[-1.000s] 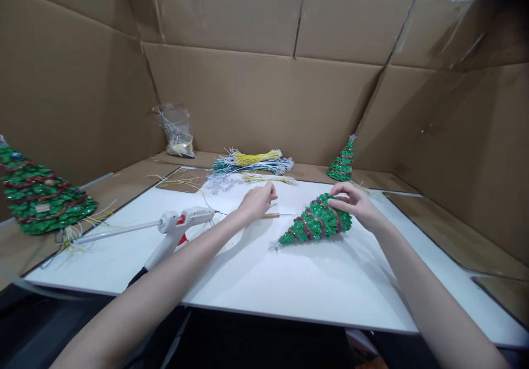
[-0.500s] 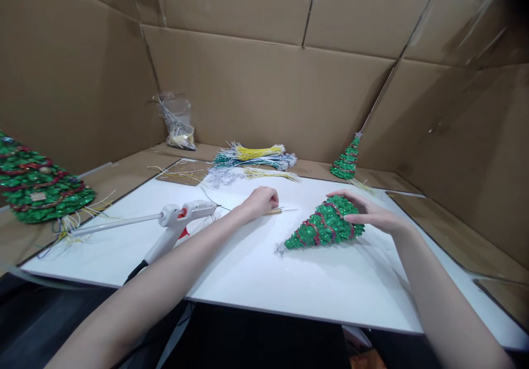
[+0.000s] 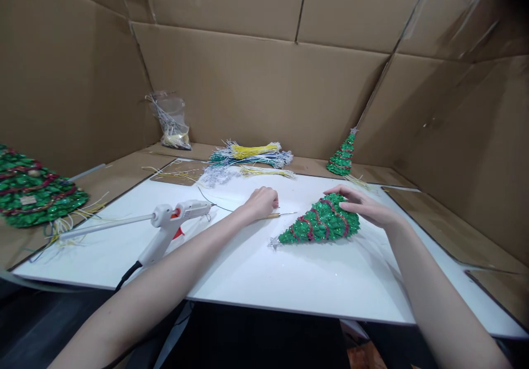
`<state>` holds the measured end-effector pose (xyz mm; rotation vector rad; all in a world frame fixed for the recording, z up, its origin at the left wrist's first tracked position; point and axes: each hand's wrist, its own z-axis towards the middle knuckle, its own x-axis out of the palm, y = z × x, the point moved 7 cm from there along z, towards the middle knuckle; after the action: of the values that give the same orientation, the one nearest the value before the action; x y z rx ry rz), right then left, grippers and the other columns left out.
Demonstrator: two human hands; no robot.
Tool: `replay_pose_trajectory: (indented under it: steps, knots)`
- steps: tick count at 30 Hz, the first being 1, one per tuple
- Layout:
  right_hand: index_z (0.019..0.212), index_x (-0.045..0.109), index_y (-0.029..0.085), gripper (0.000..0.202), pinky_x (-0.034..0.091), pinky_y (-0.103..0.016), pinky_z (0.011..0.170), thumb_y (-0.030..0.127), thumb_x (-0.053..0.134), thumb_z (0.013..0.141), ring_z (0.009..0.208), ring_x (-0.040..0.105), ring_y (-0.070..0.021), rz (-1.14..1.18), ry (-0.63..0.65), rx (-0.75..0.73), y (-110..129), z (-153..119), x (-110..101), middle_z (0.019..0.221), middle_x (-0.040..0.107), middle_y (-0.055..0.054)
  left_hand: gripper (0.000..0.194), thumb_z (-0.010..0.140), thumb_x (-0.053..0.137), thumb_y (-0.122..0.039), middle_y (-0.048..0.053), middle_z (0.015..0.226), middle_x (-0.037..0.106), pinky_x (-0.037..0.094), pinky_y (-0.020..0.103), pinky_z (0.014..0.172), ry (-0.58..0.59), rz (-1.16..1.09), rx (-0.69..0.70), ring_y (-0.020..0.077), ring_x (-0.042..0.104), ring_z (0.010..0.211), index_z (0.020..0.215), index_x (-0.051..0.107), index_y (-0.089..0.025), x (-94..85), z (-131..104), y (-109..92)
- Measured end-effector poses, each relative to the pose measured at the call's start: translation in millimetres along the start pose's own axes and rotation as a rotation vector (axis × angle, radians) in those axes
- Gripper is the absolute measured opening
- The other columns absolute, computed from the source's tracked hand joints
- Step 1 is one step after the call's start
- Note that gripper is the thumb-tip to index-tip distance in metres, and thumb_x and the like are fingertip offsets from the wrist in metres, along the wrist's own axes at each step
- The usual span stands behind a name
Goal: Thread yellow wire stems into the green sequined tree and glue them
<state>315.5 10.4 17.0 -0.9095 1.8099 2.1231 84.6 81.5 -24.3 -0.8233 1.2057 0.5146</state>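
A small green glitter Christmas tree (image 3: 318, 223) with red garland lies on its side, its silver star tip (image 3: 274, 243) pointing left. My right hand (image 3: 366, 206) grips it near the wide base, thumb and fingers on the upper side. My left hand (image 3: 261, 204) is closed, with curled fingers, above the white board; what they hold, if anything, is hidden. Just below that hand lies a thin tool with a wooden handle (image 3: 270, 216) and a fine metal tip. Left of my forearm stands a white glue gun (image 3: 165, 226) with a glue stick in its back.
A larger decorated tree (image 3: 37, 193) is at the left edge, a smaller one (image 3: 342, 156) at the back right. Bundles of yellow, green and white wires (image 3: 252, 154) lie at the back, beside a clear plastic bag (image 3: 173, 124). Cardboard walls (image 3: 231, 71) surround the white board (image 3: 264, 281).
The view has shifted slightly, so everything appears a little further left. Both hands and the tree keep nearly the same places relative to one another.
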Motion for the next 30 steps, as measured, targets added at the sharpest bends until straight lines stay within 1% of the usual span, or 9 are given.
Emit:
replay_pose_trajectory:
  steps: [2,5,8,12,16,19,23,26,30]
  knots:
    - [0.119,0.064,0.028,0.050,0.051,-0.044,0.092,0.054,0.068,0.076,0.113,0.059,-0.0307,0.005,-0.006,0.001,-1.0,0.3,-0.2,0.122,0.063,-0.008,0.013,0.082,0.058,-0.013,0.013,0.098,0.072,0.046,0.030,0.080,-0.004,0.018,0.007,0.0259,0.064,0.096,0.084,0.071,-0.014,-1.1,-1.6,-2.5]
    - [0.120,0.063,0.028,0.050,0.051,-0.044,0.090,0.054,0.068,0.077,0.113,0.058,-0.0307,0.017,-0.005,0.007,-3.6,1.2,0.2,0.122,0.062,-0.008,0.013,0.082,0.057,-0.014,0.011,0.099,0.071,0.045,0.029,0.078,-0.023,0.018,0.018,0.0243,0.064,0.095,0.085,0.070,-0.015,-4.6,-2.9,-2.7]
    - [0.118,0.064,0.030,0.046,0.051,-0.042,0.091,0.054,0.066,0.079,0.112,0.058,-0.0303,0.026,0.002,0.013,-5.2,1.6,1.0,0.121,0.061,-0.007,0.012,0.083,0.058,-0.017,0.008,0.097,0.071,0.044,0.026,0.075,-0.046,0.003,0.012,0.0209,0.064,0.090,0.085,0.070,-0.016,-10.8,-3.1,1.6]
    - [0.114,0.065,0.033,0.042,0.050,-0.041,0.092,0.054,0.067,0.078,0.114,0.057,-0.0303,0.033,-0.003,0.011,-4.7,0.7,0.7,0.123,0.060,-0.005,0.012,0.082,0.062,-0.024,0.005,0.092,0.071,0.042,0.025,0.068,-0.068,-0.018,-0.018,0.0189,0.063,0.083,0.089,0.070,-0.018,-19.5,-5.1,10.3]
    - [0.114,0.065,0.035,0.041,0.051,-0.042,0.091,0.053,0.068,0.078,0.112,0.059,-0.0303,0.069,0.015,0.020,-5.5,0.3,1.6,0.121,0.062,-0.003,0.014,0.079,0.066,-0.030,0.003,0.087,0.070,0.039,0.025,0.063,-0.046,-0.026,-0.023,0.0182,0.062,0.078,0.088,0.070,-0.020,-20.1,-10.3,14.4]
    - [0.115,0.064,0.035,0.040,0.050,-0.042,0.091,0.052,0.068,0.078,0.112,0.059,-0.0306,0.075,0.025,0.027,-6.3,0.8,2.6,0.120,0.062,-0.003,0.015,0.080,0.067,-0.032,0.004,0.090,0.070,0.040,0.025,0.066,-0.033,-0.019,-0.015,0.0189,0.062,0.081,0.087,0.071,-0.020,-17.5,-13.1,12.4]
    - [0.115,0.063,0.032,0.042,0.049,-0.043,0.093,0.052,0.067,0.079,0.114,0.056,-0.0316,0.065,0.017,0.021,-5.3,1.3,2.6,0.122,0.060,-0.005,0.019,0.080,0.068,-0.035,0.007,0.100,0.069,0.042,0.028,0.075,-0.032,-0.003,-0.038,0.0228,0.061,0.095,0.091,0.072,-0.020,-14.1,-12.5,6.4]
    - [0.116,0.062,0.031,0.041,0.048,-0.042,0.093,0.051,0.067,0.080,0.115,0.055,-0.0309,0.076,0.023,0.024,-4.7,1.2,3.4,0.123,0.059,-0.006,0.014,0.082,0.066,-0.030,0.009,0.100,0.070,0.043,0.031,0.078,-0.012,-0.003,-0.096,0.0251,0.061,0.098,0.087,0.072,-0.019,-10.0,-10.5,3.5]
    - [0.116,0.061,0.031,0.041,0.048,-0.041,0.092,0.050,0.067,0.080,0.113,0.056,-0.0295,0.098,0.029,0.039,-5.9,0.4,4.4,0.122,0.058,-0.005,0.010,0.082,0.063,-0.019,0.010,0.096,0.073,0.043,0.034,0.082,0.004,-0.009,-0.150,0.0273,0.061,0.099,0.082,0.073,-0.018,-4.7,-8.4,-0.3]
